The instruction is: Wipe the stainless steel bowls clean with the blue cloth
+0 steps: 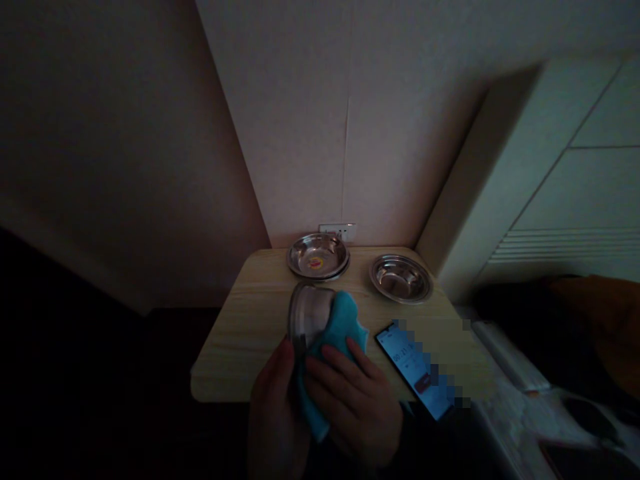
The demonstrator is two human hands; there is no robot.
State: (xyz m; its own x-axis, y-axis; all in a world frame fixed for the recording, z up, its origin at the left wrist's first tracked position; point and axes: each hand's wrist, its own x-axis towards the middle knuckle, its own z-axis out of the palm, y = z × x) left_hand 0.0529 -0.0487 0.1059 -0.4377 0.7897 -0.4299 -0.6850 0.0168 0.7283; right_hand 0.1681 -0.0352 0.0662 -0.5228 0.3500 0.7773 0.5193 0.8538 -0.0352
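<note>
Bowl (311,312) tilts in left hand (277,393), against cloth (345,319) under right hand (356,402).

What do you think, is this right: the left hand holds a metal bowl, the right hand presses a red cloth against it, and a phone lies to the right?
Not entirely: the cloth is turquoise blue, not red, as the head view shows. The left hand does hold a metal bowl, the right hand presses the cloth against it, and a phone lies to the right.
</note>
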